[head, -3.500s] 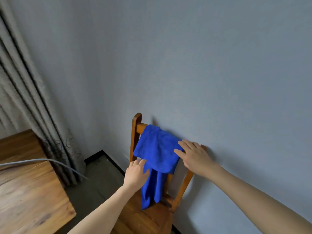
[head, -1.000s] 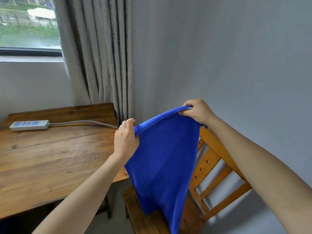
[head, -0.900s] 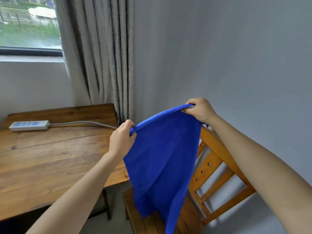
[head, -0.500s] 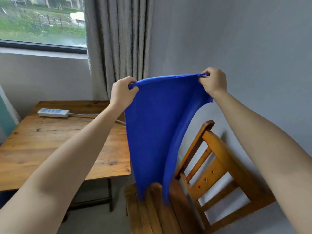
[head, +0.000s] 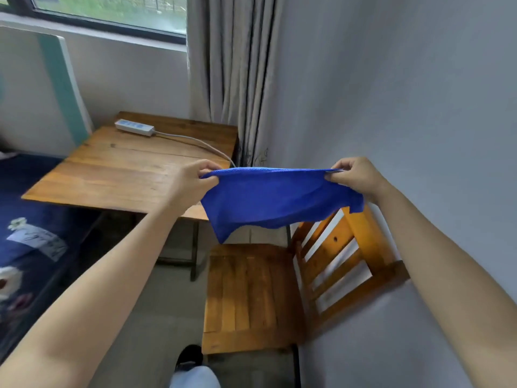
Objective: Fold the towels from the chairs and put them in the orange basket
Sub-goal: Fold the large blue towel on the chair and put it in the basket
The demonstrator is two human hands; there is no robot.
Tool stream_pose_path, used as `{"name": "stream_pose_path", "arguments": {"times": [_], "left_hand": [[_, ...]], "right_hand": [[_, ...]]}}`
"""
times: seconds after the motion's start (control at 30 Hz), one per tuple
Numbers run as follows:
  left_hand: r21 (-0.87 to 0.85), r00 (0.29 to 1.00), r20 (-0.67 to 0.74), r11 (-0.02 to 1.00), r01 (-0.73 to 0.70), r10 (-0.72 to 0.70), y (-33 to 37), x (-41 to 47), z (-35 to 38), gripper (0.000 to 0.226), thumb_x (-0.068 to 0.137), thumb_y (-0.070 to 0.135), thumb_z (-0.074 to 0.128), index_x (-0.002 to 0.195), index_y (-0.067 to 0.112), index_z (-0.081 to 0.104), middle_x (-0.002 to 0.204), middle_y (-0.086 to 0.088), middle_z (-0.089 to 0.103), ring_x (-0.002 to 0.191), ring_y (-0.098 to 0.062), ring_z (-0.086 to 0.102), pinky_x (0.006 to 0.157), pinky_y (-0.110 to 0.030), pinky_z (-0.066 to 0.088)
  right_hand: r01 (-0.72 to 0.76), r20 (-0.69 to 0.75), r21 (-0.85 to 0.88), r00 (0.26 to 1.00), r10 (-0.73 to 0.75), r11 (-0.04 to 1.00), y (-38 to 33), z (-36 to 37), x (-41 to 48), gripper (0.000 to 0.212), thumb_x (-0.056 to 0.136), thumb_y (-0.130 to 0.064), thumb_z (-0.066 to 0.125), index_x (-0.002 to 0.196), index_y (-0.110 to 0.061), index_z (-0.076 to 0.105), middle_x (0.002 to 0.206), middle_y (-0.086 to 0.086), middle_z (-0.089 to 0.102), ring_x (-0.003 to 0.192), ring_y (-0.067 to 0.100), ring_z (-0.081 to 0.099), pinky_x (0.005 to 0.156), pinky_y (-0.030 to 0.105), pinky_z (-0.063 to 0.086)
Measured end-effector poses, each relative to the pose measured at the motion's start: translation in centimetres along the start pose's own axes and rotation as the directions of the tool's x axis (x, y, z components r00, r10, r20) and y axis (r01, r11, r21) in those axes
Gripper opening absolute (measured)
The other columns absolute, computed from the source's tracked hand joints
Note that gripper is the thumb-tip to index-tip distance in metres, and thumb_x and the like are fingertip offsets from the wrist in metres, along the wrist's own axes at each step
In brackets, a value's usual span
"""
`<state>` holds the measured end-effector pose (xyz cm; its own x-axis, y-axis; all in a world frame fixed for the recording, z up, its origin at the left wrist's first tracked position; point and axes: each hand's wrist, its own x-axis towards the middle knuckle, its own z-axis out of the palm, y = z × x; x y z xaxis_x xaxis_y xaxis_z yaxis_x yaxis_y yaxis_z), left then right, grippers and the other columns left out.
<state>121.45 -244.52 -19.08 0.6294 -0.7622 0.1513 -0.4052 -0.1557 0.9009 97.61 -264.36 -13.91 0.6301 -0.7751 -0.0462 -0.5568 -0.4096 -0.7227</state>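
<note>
Chair [head: 251, 298] seat bare, at 6 o'clock under the towel [head: 277, 200]. Towel in the air, spread between both hands: left hand [head: 193, 180] pinches the 9 o'clock corner, right hand [head: 355, 177] the 3 o'clock corner. Risks: pinches look shallow, so a corner may slip; lower edge hangs uneven, so the fold may skew. Counter [head: 126, 169] at 10 o'clock; its cable [head: 193, 141] could snag the cloth. Basket not in view.

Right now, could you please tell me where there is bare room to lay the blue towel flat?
The table is bare from its front edge back to the power strip and cable at the rear, the only cluttered part. The chair seat below the towel is bare too. The left hand and right hand pinch the towel.
</note>
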Motion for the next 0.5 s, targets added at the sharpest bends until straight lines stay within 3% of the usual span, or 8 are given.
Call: {"name": "stream_pose_path", "arguments": {"times": [0.1,0.23,0.37,0.5], "left_hand": [[0.000,0.986,0.090,0.990,0.143,-0.142,-3.4,-4.7,0.7,0.027,0.087,-0.001,0.051,0.083,0.024,0.062,0.074,0.002,0.064,0.066,-0.009,0.056,0.057,-0.016,0.045],[0.071,0.932,0.179,0.949,0.308,-0.316,-8.6,-10.6,2.7,0.023,0.085,-0.001,0.052,0.082,0.018,0.065,0.076,-0.005,0.067,0.070,-0.014,0.059,0.061,-0.018,0.045],[0.125,0.848,0.250,0.884,0.450,-0.467,-13.5,-15.8,5.6,0.019,0.084,0.000,0.052,0.078,0.014,0.064,0.071,-0.004,0.064,0.065,-0.013,0.056,0.058,-0.020,0.043],[0.169,0.767,0.297,0.822,0.545,-0.569,-17.1,-19.6,7.9,0.019,0.082,-0.001,0.051,0.073,0.012,0.061,0.067,-0.003,0.059,0.062,-0.014,0.050,0.058,-0.022,0.037]], "right_hand": [[-0.085,0.240,-0.071,0.966,0.099,0.994,3.2,2.3,-2.5,0.010,0.085,-0.021,0.065,0.080,-0.012,0.066,0.086,0.010,0.065,0.078,0.018,0.060,0.065,0.025,0.045],[-0.161,0.487,-0.250,0.831,0.268,0.955,7.8,6.3,-5.6,0.017,0.083,-0.023,0.066,0.071,-0.011,0.063,0.076,0.009,0.057,0.067,0.014,0.052,0.059,0.023,0.037],[-0.328,0.537,-0.326,0.707,0.460,0.886,12.9,10.9,-9.4,0.025,0.082,-0.029,0.067,0.065,-0.015,0.057,0.068,0.002,0.051,0.062,0.010,0.049,0.055,0.018,0.033],[-0.461,0.497,-0.286,0.678,0.541,0.840,16.9,14.3,-12.9,0.024,0.083,-0.025,0.067,0.064,-0.015,0.057,0.065,-0.007,0.050,0.062,0.005,0.049,0.052,0.014,0.033]]}}
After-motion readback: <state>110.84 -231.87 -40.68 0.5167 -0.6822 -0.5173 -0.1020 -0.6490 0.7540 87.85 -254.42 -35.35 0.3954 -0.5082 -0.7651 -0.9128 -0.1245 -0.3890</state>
